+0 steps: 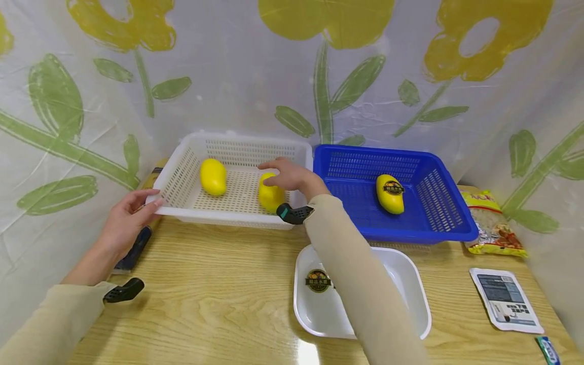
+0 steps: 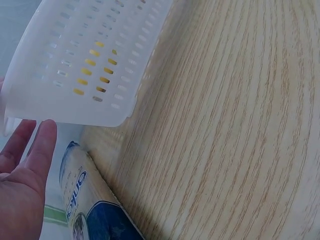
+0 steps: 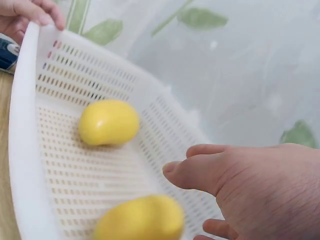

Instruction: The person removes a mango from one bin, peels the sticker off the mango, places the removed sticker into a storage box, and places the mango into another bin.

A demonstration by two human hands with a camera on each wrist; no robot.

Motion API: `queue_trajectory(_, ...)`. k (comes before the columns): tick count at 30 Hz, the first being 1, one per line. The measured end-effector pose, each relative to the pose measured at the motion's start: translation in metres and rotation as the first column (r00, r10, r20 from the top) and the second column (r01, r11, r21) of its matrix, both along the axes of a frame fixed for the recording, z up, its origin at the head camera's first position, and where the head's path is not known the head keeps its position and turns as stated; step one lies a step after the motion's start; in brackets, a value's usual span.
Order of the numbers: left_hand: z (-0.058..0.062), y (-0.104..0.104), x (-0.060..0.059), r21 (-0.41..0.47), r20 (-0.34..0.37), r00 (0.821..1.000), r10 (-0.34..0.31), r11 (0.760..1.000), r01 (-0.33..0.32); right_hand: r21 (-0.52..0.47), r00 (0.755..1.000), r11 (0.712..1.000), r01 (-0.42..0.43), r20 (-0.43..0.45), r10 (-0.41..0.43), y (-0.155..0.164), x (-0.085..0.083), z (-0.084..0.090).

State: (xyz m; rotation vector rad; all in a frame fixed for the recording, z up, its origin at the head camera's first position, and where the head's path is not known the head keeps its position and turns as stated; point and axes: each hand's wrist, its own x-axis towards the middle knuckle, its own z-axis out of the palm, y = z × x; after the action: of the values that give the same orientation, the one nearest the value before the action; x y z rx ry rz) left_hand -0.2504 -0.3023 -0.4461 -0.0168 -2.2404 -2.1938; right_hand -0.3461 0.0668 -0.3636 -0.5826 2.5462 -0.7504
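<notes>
A person's left hand (image 1: pixel 128 223) grips the near left corner of a white basket (image 1: pixel 219 218), thumb and fingers on its rim, while the right hand (image 1: pixel 294 175), holding nothing, hovers with fingers parted over one of two yellow mangoes inside. That mango (image 1: pixel 270 198) lies toward the basket's right end, partly hidden by the hand in the head view; the other mango (image 1: pixel 213 177) lies toward the left end. Pale sleeves (image 1: pixel 64 317) cover both arms. Just right, a blue basket (image 1: pixel 349 205) holds a third mango (image 1: pixel 390 200) bearing a dark label (image 1: pixel 393 188). In front, a white tray (image 1: pixel 312 317), partly screened by the right arm, shows a round sticker (image 1: pixel 318 281). A tan-and-blue packet (image 2: pixel 95 200) lies beside the white basket's left end. Along the right side of the wood-grain bench (image 1: pixel 205 284) are a yellow bag (image 1: pixel 493 223), a white packet (image 1: pixel 506 299) and a small blue-green packet (image 1: pixel 548 351). A flower-print sheet (image 1: pixel 228 76) hangs behind.
</notes>
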Motion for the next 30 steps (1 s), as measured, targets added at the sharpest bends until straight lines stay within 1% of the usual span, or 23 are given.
queue_trajectory(3, 0.0, -0.001, 0.001, -0.007, 0.005, 1.0, 0.0, 1.0, 0.0, -0.018, 0.999, 1.0, -0.016, -0.032, 0.015, 0.011, 0.005, 0.015)
queue_trajectory(5, 0.001, -0.001, 0.001, -0.01, 0.007, 1.0, 0.0, 1.0, 0.0, -0.064, 0.999, 0.998, -0.006, -0.046, 0.003, 0.02, 0.01, 0.023)
queue_trajectory(7, 0.002, -0.001, 0.001, -0.014, 0.005, 1.0, 0.003, 1.0, -0.003, -0.133, 0.999, 0.991, 0.026, -0.044, -0.032, 0.029, 0.017, 0.031)
queue_trajectory(11, 0.003, -0.001, 0.002, -0.019, -0.001, 1.0, 0.004, 1.0, -0.004, -0.249, 0.992, 0.963, 0.101, -0.043, -0.115, 0.049, 0.033, 0.042)
queue_trajectory(15, 0.005, 0.0, 0.004, -0.028, 0.0, 1.0, 0.009, 1.0, -0.009, -0.277, 0.984, 0.953, 0.121, -0.096, -0.153, 0.069, 0.055, 0.046)
queue_trajectory(18, 0.006, 0.0, 0.005, -0.029, 0.003, 1.0, 0.015, 0.999, -0.015, -0.299, 0.979, 0.946, 0.128, -0.115, -0.169, 0.084, 0.077, 0.045)
queue_trajectory(21, 0.007, 0.0, 0.005, -0.041, 0.005, 1.0, 0.02, 0.999, -0.02, -0.347, 0.978, 0.928, 0.137, -0.103, -0.182, 0.099, 0.099, 0.042)
queue_trajectory(27, 0.005, 0.001, 0.004, -0.053, 0.009, 1.0, 0.022, 0.998, -0.022, -0.457, 0.973, 0.872, 0.177, -0.051, -0.224, 0.125, 0.141, 0.025)
queue_trajectory(30, 0.004, 0.002, 0.004, -0.053, 0.005, 1.0, 0.019, 0.998, -0.018, -0.499, 0.962, 0.838, 0.22, -0.029, -0.27, 0.137, 0.158, 0.015)
